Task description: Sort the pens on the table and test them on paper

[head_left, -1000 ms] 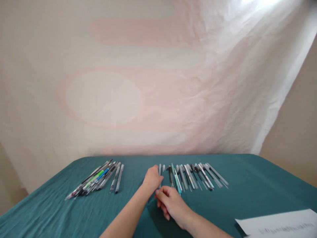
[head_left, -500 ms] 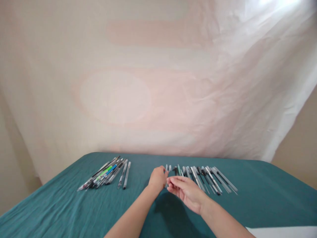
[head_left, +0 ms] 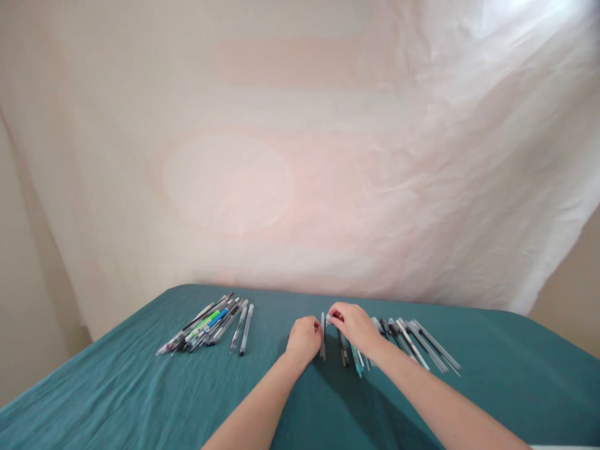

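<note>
Left hand: we see the left hand point(head_left: 304, 338) curled loosely at lower centre of the frame, its knuckles against a grey pen point(head_left: 322, 336). We cannot tell if it grips.
Right hand: the right hand point(head_left: 356, 326) is bent over the pen's far end. Its grip is unclear to us.
Pen: it lies on the teal tablecloth point(head_left: 140, 387), between both hands.
Right of it: a row of pens point(head_left: 417, 345).
Lower left: a pile of pens point(head_left: 210, 322).
Behind: a pale sheet point(head_left: 300, 156).
</note>
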Available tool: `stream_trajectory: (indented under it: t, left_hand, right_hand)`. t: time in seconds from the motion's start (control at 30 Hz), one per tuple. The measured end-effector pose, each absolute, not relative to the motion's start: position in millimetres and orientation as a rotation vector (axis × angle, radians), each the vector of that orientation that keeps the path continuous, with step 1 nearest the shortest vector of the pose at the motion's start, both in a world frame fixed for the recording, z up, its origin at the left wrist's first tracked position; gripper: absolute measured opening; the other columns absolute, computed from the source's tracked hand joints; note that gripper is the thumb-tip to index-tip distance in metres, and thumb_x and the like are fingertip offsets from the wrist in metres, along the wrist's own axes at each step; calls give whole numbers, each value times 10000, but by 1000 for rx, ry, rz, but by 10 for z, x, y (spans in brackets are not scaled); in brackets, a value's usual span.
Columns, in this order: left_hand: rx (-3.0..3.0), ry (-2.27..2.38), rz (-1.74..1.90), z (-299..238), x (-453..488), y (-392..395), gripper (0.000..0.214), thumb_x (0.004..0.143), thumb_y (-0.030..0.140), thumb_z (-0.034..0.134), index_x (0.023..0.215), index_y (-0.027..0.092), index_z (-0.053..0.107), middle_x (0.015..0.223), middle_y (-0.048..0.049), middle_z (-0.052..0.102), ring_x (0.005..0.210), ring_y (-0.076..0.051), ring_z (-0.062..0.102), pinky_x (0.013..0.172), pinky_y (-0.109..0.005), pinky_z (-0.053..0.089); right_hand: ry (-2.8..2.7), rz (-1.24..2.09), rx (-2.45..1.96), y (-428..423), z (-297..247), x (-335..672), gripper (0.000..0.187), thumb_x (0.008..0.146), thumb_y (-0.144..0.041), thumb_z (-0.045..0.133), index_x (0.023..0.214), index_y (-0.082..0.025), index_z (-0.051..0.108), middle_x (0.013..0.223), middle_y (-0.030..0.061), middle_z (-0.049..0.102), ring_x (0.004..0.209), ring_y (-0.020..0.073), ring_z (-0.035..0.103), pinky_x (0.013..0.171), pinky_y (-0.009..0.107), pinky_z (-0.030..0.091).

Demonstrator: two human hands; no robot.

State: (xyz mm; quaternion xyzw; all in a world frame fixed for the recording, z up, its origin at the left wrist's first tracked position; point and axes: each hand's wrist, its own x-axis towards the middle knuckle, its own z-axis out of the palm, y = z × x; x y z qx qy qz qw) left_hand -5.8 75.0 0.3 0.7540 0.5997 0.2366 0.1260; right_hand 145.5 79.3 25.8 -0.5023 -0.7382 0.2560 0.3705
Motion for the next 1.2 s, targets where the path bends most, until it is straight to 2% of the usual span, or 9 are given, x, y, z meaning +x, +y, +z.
stream_trajectory:
  t: [0.1, 0.27, 0.43, 0.53, 0.67, 1.07, 1.2]
  left_hand:
    - [2197, 1742, 687, -6, -61, 752, 241, 779, 186, 416, 833, 164, 650, 856, -88, 678, 785, -160, 605, 702, -228, 409]
    - [2189, 1741, 676, 2, -60, 755, 246, 774, 179, 421, 842, 163, 657, 861, -90, 681, 804, -168, 608, 727, -236, 417]
    - [2191, 1736, 667, 11, -61, 760, 241, 765, 180, 429, 833, 160, 659, 858, -93, 681, 803, -175, 610, 731, -242, 423]
    - [2199, 1729, 663, 8, -67, 764, 238, 762, 182, 431, 830, 162, 658, 853, -88, 681, 806, -173, 610, 737, -241, 422]
    - [2200, 1724, 658, 6, -70, 766, 250, 755, 186, 425, 835, 163, 661, 852, -86, 681, 807, -175, 610, 740, -246, 423]
    - [2132, 1679, 650, 52, -64, 740, 255, 731, 189, 432, 810, 158, 672, 821, -89, 689, 806, -189, 624, 773, -265, 433]
    - [2074, 1645, 631, 63, -75, 752, 254, 739, 194, 428, 811, 158, 669, 797, -85, 691, 765, -180, 633, 739, -254, 450]
  right_hand:
    - [-2079, 454, -1321, 826, 264, 1402, 122, 734, -150, 527, 717, -183, 644, 839, 58, 622, 864, 188, 555, 808, 294, 372]
    - [-2288, 208, -1395, 841, 233, 1352, 226, 782, -114, 438, 759, -181, 653, 842, 61, 615, 839, 171, 550, 738, 254, 365]
    - [-2412, 4, -1430, 802, 239, 1335, 222, 778, -87, 456, 884, -183, 627, 884, 65, 638, 900, 190, 525, 771, 271, 328]
    - [-2447, -82, -1451, 785, 249, 1314, 174, 787, -113, 472, 852, -183, 618, 868, 59, 641, 887, 196, 518, 767, 283, 314]
    - [-2469, -157, -1471, 775, 252, 1297, 149, 799, -138, 477, 794, -184, 618, 856, 55, 632, 879, 195, 510, 755, 286, 304]
    - [-2474, -206, -1519, 748, 234, 1334, 188, 833, -161, 446, 793, -189, 628, 832, 59, 645, 861, 193, 530, 745, 288, 291]
    - [-2445, -182, -1527, 731, 238, 1309, 188, 834, -176, 451, 782, -190, 631, 823, 60, 651, 851, 192, 535, 746, 286, 292]
